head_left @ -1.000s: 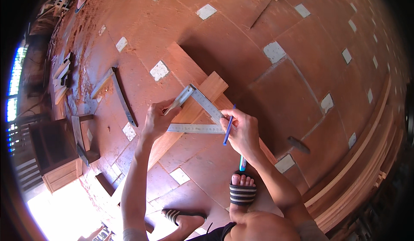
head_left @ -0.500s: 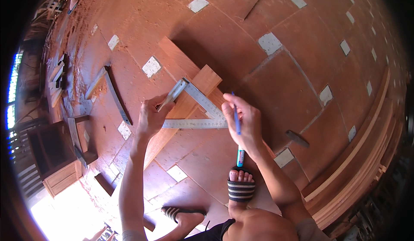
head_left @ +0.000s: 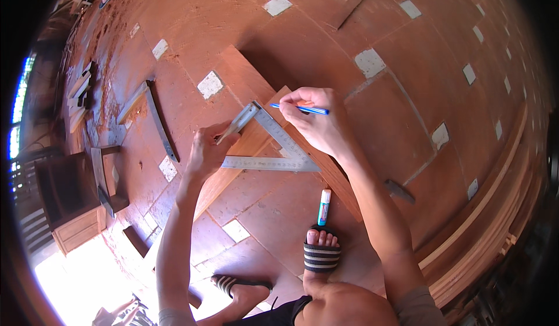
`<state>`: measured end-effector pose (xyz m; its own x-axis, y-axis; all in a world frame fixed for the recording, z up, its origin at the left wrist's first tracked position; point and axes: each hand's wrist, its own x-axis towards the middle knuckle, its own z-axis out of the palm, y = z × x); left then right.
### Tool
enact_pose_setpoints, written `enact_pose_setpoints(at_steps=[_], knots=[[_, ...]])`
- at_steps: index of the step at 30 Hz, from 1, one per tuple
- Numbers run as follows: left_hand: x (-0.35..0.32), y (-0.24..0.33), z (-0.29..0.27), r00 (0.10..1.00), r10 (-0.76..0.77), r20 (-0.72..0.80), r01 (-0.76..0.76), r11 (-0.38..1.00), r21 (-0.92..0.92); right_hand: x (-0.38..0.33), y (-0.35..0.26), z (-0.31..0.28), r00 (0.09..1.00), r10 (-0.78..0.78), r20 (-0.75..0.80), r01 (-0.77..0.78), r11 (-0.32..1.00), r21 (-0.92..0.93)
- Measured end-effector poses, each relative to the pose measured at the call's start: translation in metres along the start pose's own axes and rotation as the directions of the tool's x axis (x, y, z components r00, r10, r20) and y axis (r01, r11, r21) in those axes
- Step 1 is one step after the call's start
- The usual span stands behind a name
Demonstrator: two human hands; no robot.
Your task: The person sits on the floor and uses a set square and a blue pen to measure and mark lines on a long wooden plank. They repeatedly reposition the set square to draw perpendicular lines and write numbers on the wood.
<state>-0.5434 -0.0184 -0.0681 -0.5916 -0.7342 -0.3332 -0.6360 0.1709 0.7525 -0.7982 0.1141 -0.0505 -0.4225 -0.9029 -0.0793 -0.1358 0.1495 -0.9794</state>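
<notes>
My left hand (head_left: 208, 150) presses down on a metal triangular square (head_left: 269, 145) that lies across a long wooden plank (head_left: 247, 93) on the floor. My right hand (head_left: 317, 122) holds a blue pen (head_left: 300, 109), its tip near the square's upper corner on the plank. Both forearms come in from the lower edge. A second marker with a white cap (head_left: 324, 206) lies on the floor just in front of my sandalled foot (head_left: 321, 253).
The floor is reddish tile with pale squares. A dark metal bar (head_left: 161, 122) and wood offcuts lie at the left. A small wooden cabinet (head_left: 67, 201) stands at the lower left. A small dark block (head_left: 399, 191) lies to the right of my arm. Stacked boards line the right edge.
My right hand has moved up along the square from its lower edge toward the upper corner, lifting the pen to lie flatter. The left hand stays on the square.
</notes>
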Motion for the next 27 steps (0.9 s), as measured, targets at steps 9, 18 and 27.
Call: enact_pose_setpoints(at_steps=[9,18,27], knots=[[0.001,-0.008,0.003,1.0,0.005,-0.03,-0.004,0.999,0.045,0.012,-0.011,0.013,0.998,0.008,0.059,-0.001,0.993,-0.12],[0.002,-0.012,0.002,0.999,0.028,-0.031,-0.025,0.995,0.093,-0.021,-0.018,-0.013,0.988,-0.001,0.157,0.073,0.889,-0.452],[0.011,0.006,0.005,1.0,-0.015,0.02,0.014,0.999,0.044,-0.042,-0.002,-0.058,0.98,0.194,-0.043,-0.199,0.96,-0.196]])
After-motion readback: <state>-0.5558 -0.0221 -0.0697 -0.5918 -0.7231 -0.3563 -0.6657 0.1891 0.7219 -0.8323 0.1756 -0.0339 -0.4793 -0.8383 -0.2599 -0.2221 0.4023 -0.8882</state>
